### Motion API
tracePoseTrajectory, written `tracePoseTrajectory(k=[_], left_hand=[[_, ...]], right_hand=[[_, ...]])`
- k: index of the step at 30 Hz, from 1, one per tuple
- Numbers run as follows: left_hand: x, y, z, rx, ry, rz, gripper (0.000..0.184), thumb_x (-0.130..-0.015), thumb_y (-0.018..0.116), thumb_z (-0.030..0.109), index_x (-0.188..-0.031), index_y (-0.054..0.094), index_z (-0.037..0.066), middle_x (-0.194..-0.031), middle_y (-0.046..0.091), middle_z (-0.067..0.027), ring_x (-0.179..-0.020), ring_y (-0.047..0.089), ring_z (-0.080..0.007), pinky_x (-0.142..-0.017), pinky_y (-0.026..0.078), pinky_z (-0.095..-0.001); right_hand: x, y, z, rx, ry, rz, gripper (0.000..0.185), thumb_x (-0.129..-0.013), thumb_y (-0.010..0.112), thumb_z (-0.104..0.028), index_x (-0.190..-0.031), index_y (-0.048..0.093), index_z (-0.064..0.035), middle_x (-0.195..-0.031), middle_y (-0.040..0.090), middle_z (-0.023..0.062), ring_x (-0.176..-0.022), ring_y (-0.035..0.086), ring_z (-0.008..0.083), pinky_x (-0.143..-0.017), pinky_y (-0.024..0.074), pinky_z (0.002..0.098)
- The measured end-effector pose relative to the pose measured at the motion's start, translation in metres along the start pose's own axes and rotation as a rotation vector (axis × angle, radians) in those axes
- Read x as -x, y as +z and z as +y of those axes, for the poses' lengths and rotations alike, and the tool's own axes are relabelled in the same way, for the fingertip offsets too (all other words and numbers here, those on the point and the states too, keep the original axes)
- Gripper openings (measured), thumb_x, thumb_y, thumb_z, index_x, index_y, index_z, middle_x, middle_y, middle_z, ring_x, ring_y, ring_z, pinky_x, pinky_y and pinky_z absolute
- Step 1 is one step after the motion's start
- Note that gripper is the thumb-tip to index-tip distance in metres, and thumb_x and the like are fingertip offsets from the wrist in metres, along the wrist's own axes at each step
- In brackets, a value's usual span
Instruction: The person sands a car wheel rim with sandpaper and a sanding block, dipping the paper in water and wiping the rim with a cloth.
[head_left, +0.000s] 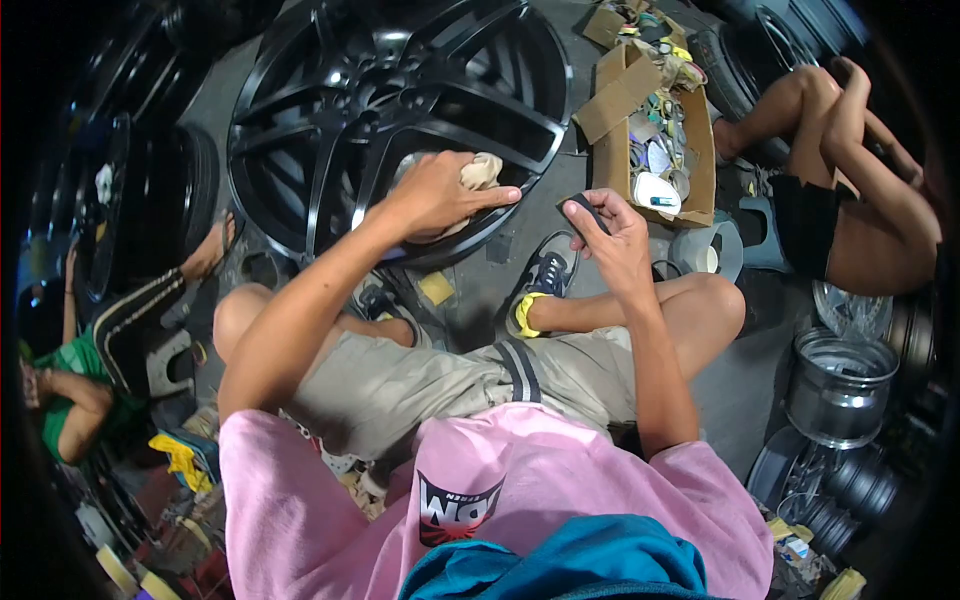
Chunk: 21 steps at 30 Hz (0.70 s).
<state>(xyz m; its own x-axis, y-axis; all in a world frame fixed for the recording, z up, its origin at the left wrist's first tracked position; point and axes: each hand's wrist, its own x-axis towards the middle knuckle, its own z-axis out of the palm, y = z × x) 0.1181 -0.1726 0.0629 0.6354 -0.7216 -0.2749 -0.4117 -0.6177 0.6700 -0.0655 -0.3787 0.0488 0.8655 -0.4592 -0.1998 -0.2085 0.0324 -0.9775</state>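
A glossy black alloy wheel [385, 88] lies face up on the floor ahead of my feet. My left hand [438, 192] is over its near side, between the spokes, with fingers curled around a beige rag [482, 171] and the thumb pointing right. Part of the rag is hidden beneath the hand. To the right of the wheel, my right hand [615, 232] is raised, pinching a small dark block [588, 212] that looks like a sanding block. This block does not touch the wheel.
A cardboard box [703, 150] of tape rolls and scraps stands right of the wheel. People sit at both sides, a bent knee [812, 85] at right and a foot [210, 248] at left. A silver wheel [842, 385] and more black rims line the edges.
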Motion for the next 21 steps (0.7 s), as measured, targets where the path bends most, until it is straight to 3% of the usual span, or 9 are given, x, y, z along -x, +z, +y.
tracePoseTrajectory(k=[1,7,9,12,13,15,17,18,21], left_hand=[[0.001,-0.003,-0.003,-0.005,0.053,-0.013,0.066,-0.089,0.081,0.065,-0.104,0.078,0.001,-0.093,0.079,-0.0181,-0.089,0.077,-0.0306,-0.084,0.057,-0.042],[0.021,-0.054,0.0,-0.314,0.091,-0.237,0.066,-0.075,0.093,0.054,-0.115,0.077,0.004,-0.108,0.08,-0.0207,-0.1,0.077,-0.0393,-0.092,0.059,-0.045],[0.027,-0.08,0.006,-0.132,0.06,-0.241,0.058,-0.078,0.093,0.045,-0.115,0.077,0.003,-0.105,0.08,-0.0171,-0.094,0.078,-0.0327,-0.088,0.06,-0.041],[0.016,-0.09,-0.014,0.018,0.154,0.229,0.038,-0.088,0.088,0.033,-0.112,0.078,0.005,-0.095,0.08,-0.0097,-0.084,0.074,-0.0157,-0.081,0.06,-0.0331],[0.009,-0.096,-0.008,-0.063,0.192,0.378,0.04,-0.09,0.086,0.04,-0.111,0.078,0.007,-0.096,0.08,-0.0111,-0.085,0.077,-0.0213,-0.082,0.06,-0.0363],[-0.001,-0.098,0.013,0.02,0.207,0.544,0.03,-0.093,0.078,0.026,-0.111,0.078,0.001,-0.096,0.079,-0.0209,-0.083,0.076,-0.0335,-0.077,0.059,-0.0403],[-0.021,-0.083,0.013,0.055,0.334,0.525,0.038,-0.091,0.084,0.032,-0.117,0.078,0.004,-0.099,0.08,-0.0196,-0.091,0.079,-0.0317,-0.081,0.06,-0.0398],[-0.046,-0.062,-0.008,-0.205,0.385,0.587,0.05,-0.088,0.084,0.051,-0.114,0.077,0.01,-0.096,0.08,-0.0184,-0.085,0.079,-0.0365,-0.081,0.062,-0.0451],[-0.073,-0.022,-0.01,-0.31,0.449,0.55,0.045,-0.092,0.08,0.054,-0.107,0.074,0.012,-0.094,0.079,-0.014,-0.089,0.076,-0.0385,-0.079,0.06,-0.0475]], right_hand=[[0.004,0.012,-0.002,0.013,0.012,-0.016,0.025,-0.1,0.082,-0.02,-0.108,0.071,0.0004,-0.088,0.071,0.0,-0.065,0.063,0.0069,-0.057,0.0494,0.0227],[0.011,0.064,0.004,-0.081,0.018,0.091,0.026,-0.1,0.082,-0.022,-0.103,0.069,0.0002,-0.086,0.07,0.0007,-0.062,0.062,0.0056,-0.053,0.0441,0.0208],[0.009,0.071,0.014,-0.101,0.003,0.098,0.026,-0.1,0.082,-0.022,-0.1,0.068,0.0001,-0.084,0.069,0.0011,-0.061,0.061,0.0055,-0.052,0.0435,0.0203],[0.01,0.08,0.022,-0.161,0.037,0.127,0.026,-0.1,0.081,-0.021,-0.097,0.067,0.0,-0.081,0.068,0.0008,-0.061,0.061,0.0055,-0.052,0.0442,0.0202],[0.012,0.086,0.027,-0.158,-0.001,0.139,0.026,-0.1,0.082,-0.02,-0.096,0.066,-0.0003,-0.081,0.067,0.0006,-0.061,0.06,0.005,-0.051,0.0449,0.0206],[0.013,0.091,0.03,-0.151,-0.041,0.141,0.025,-0.099,0.082,-0.019,-0.095,0.065,-0.0005,-0.08,0.066,0.0004,-0.061,0.059,0.0044,-0.051,0.0456,0.0211],[0.013,0.093,0.032,-0.071,-0.138,0.185,0.024,-0.098,0.083,-0.016,-0.095,0.064,-0.0006,-0.078,0.065,-0.0002,-0.061,0.057,0.0034,-0.05,0.0467,0.0222],[0.009,0.092,0.028,-0.05,-0.151,0.237,0.023,-0.098,0.083,-0.014,-0.095,0.064,-0.0005,-0.076,0.064,-0.0007,-0.062,0.055,0.0029,-0.05,0.0474,0.0228],[0.009,0.097,0.029,-0.123,-0.165,0.279,0.024,-0.098,0.082,-0.014,-0.094,0.063,-0.0006,-0.075,0.064,-0.0008,-0.061,0.055,0.003,-0.05,0.0458,0.0219]])
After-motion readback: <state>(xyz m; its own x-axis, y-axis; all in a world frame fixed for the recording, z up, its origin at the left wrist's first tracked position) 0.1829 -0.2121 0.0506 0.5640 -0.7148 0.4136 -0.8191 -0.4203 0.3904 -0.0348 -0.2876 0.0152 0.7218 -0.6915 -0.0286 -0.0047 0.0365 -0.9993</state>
